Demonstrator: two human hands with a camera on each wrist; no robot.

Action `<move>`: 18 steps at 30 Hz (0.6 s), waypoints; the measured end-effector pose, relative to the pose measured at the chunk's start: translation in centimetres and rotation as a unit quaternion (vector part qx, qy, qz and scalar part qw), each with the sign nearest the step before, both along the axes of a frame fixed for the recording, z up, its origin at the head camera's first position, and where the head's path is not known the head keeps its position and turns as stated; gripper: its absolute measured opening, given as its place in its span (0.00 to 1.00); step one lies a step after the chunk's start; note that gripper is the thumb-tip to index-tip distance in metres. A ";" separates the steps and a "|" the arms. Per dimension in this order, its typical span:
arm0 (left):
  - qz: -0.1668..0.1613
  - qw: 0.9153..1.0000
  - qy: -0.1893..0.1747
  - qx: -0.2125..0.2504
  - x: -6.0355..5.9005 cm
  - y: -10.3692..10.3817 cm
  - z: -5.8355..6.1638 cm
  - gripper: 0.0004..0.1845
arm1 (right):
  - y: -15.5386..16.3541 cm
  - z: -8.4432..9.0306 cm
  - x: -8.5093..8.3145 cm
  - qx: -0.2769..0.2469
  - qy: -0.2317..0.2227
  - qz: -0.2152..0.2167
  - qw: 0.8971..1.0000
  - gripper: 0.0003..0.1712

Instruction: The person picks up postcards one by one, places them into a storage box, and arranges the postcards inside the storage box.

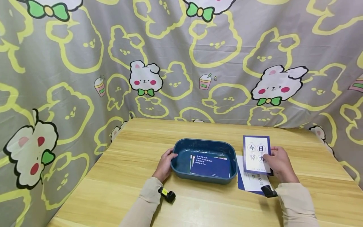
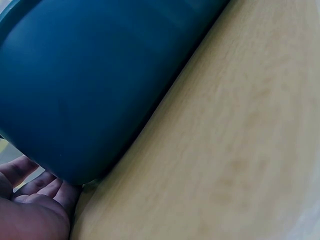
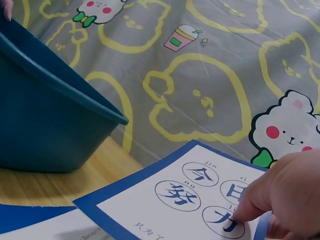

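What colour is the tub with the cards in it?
The tub is dark blue-green; the head view shows it best.

A white card (image 1: 256,154) with a dark-blue border and four circled characters is tilted up, at 3 o'clock from the tub (image 1: 204,148). The tub is dark teal, oblong, upright on the table, with blue cards (image 1: 210,166) lying inside.
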State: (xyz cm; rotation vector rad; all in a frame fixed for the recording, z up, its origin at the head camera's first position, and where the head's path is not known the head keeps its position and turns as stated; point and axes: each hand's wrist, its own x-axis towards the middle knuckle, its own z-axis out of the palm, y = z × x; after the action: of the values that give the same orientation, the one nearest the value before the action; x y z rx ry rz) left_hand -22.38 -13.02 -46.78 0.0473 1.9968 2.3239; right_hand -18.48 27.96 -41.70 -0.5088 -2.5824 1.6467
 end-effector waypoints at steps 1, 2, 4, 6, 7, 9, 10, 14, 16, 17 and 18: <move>0.000 1.000 -0.001 0.002 0.0 0.0 0.0 0.24 | -0.1 0.1 0.0 -0.004 0.005 -0.003 1.000 0.34; 0.000 1.000 -0.002 0.003 0.0 0.0 0.0 0.24 | -0.3 0.2 0.0 -0.007 0.010 -0.007 1.000 0.34; 0.000 1.000 -0.002 0.006 0.0 0.0 0.0 0.24 | -0.6 0.4 0.0 -0.009 0.018 -0.013 1.000 0.35; 0.000 1.000 -0.002 0.008 0.0 0.1 0.1 0.24 | -0.9 0.6 0.0 -0.012 0.022 -0.019 1.000 0.35; 0.000 1.000 -0.003 0.009 0.0 0.1 0.1 0.24 | -1.1 0.7 0.0 -0.010 0.022 -0.022 0.999 0.35; 0.000 1.000 -0.002 0.009 0.0 0.1 0.1 0.24 | -1.2 0.9 0.0 -0.006 0.019 -0.027 0.999 0.35; 0.000 1.000 -0.002 0.009 0.0 0.1 0.1 0.24 | -1.3 1.0 0.0 -0.007 0.018 -0.028 0.999 0.35; -0.001 1.000 -0.005 0.012 0.1 0.1 0.1 0.24 | -1.5 1.3 0.0 -0.009 0.018 -0.031 0.999 0.34; -0.001 1.000 -0.006 0.013 0.1 0.1 0.2 0.24 | -1.6 1.4 0.1 -0.009 0.022 -0.030 0.999 0.33; -0.001 1.000 -0.007 0.013 0.1 0.1 0.2 0.24 | -1.7 1.5 0.1 -0.009 0.024 -0.030 0.999 0.33; -0.001 1.000 -0.007 0.012 0.1 0.1 0.2 0.24 | -1.7 1.6 0.1 -0.009 0.026 -0.028 0.999 0.33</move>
State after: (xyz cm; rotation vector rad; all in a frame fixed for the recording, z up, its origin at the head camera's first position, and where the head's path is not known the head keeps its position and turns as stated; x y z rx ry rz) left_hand -22.29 -12.90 -46.59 0.0342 1.9617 2.3420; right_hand -18.37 26.26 -40.12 -0.5277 -2.4944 1.6449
